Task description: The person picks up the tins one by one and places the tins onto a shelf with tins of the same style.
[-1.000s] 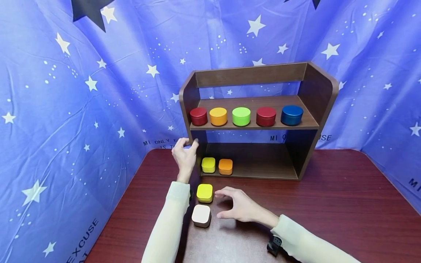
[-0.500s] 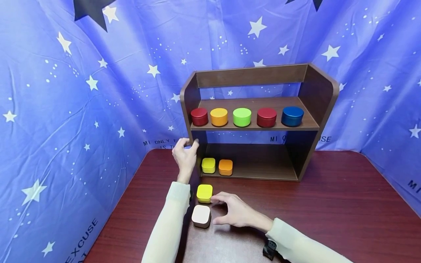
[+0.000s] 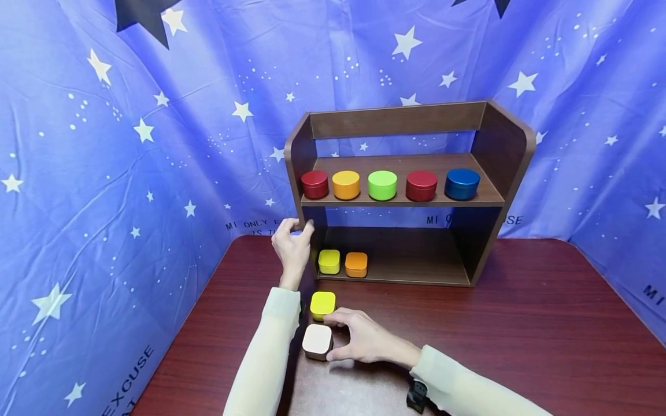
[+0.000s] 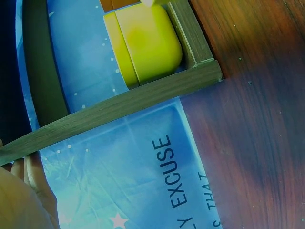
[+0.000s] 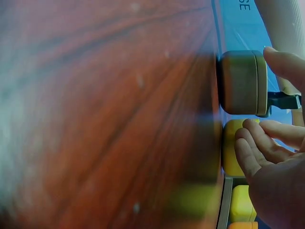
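Observation:
At the left side panel of a brown two-tier shelf (image 3: pixel 398 120), my left hand (image 3: pixel 292 251) grips the panel's front edge between thumb and fingers. In the left wrist view, its fingertips meet the panel from outside. My right hand (image 3: pixel 366 340) arches beside a pale-topped square tin (image 3: pixel 317 340) on the table. Its thumb is by the tin's near right corner, its fingers by the far right side. The right wrist view shows a gap between the hand and this tin (image 5: pixel 240 82). Just behind stands a yellow square tin (image 3: pixel 323 304), close to the right fingertips.
On the lower shelf, a yellow-green square tin (image 3: pixel 329 262) and an orange square tin (image 3: pixel 356 264) stand at the left. Several round tins, including a green one (image 3: pixel 382 185) and a blue one (image 3: pixel 462 184), line the upper shelf. A starry blue curtain (image 3: pixel 208 115) surrounds the table (image 3: pixel 551 300).
My right hand has moved left and nearer to me, from beside the yellow tin to the pale-topped tin. My left hand has stayed on the shelf panel.

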`<state>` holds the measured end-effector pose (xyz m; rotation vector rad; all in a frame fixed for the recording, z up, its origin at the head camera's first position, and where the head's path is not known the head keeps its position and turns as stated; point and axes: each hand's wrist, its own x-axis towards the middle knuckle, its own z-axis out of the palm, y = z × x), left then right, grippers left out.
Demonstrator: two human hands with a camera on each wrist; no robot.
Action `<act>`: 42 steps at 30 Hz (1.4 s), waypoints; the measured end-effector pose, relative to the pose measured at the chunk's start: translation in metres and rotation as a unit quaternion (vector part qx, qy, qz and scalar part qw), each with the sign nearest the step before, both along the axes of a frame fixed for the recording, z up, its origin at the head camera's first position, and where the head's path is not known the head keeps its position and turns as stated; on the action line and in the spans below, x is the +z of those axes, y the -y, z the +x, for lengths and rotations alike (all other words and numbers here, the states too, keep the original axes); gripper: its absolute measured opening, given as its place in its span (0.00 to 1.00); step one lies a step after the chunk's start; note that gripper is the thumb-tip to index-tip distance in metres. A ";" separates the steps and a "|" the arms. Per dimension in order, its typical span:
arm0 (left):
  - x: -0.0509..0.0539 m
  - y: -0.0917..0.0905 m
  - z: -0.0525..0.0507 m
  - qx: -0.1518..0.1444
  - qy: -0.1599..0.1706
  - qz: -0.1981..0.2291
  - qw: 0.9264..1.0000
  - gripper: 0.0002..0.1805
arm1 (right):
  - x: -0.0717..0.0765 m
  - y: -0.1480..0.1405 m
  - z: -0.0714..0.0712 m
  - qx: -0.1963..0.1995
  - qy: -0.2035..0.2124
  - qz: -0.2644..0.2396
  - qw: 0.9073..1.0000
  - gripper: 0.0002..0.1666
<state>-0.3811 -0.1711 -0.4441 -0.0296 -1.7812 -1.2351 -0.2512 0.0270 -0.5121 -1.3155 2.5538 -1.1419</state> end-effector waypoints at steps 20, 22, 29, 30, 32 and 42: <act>-0.001 0.001 0.001 -0.004 0.006 0.003 1.000 0.10 | -0.002 0.014 0.005 -0.007 0.000 0.029 1.000 0.37; -0.001 0.000 0.001 -0.006 0.006 0.006 1.000 0.10 | -0.002 0.015 0.005 -0.008 0.001 0.031 0.999 0.37; -0.002 0.000 0.001 -0.004 0.006 0.005 1.000 0.10 | -0.003 0.019 0.005 -0.008 0.000 0.034 0.999 0.36; -0.002 0.000 0.000 -0.004 0.006 0.004 1.000 0.09 | -0.003 0.020 0.006 -0.009 0.002 0.034 0.999 0.35; -0.002 0.001 0.000 -0.002 0.007 0.004 1.000 0.09 | -0.004 0.021 0.005 -0.008 0.000 0.032 0.999 0.34; -0.001 0.000 -0.001 0.000 0.002 0.006 1.000 0.10 | -0.004 0.023 0.006 -0.010 0.004 0.021 1.000 0.32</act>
